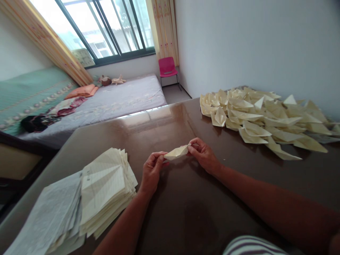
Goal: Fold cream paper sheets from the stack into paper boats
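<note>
A small folded paper boat [176, 153] of cream paper is stretched between my hands, just over the brown table. My left hand [152, 170] pinches its left tip between thumb and fingers. Its right tip is gripped by my right hand [202, 154] in the same way. To the left of my left hand lies a thick stack of cream lined paper sheets [105, 184], with a diagonal crease across the top one. Beyond my right hand, a large heap of folded paper boats [255, 117] spreads over the table's far right side.
A pile of greyish printed sheets [50, 212] lies beside the cream stack. The glossy brown table [170, 124] reaches to a bed [132, 92] under the window. A pink chair [167, 67] stands in the far corner, and a white wall [239, 42] rises on the right.
</note>
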Available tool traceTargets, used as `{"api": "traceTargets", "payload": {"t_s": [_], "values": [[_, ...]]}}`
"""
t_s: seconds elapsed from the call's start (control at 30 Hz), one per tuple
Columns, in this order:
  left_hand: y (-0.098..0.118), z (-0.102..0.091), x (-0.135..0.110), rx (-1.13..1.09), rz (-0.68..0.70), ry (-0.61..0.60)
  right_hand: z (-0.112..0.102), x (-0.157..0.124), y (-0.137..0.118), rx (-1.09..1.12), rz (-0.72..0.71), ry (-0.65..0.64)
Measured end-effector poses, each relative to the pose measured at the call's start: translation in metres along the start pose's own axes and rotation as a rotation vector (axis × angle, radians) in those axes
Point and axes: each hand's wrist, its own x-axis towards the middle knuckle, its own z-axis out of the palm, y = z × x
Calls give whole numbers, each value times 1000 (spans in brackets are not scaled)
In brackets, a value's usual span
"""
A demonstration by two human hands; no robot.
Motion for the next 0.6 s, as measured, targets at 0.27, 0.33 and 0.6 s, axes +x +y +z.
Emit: {"api": "traceTargets", "payload": {"t_s": [0.27, 0.33, 0.6], "values": [[2, 8, -4, 182, -7, -224, 7, -13, -5, -348, -138, -80], [4, 9, -5, 220, -43, -182, 7, -14, -5, -352, -140, -118], [-1, 7, -5, -12, -103, -1, 8, -8, -7, -119, -18, -120]]}}
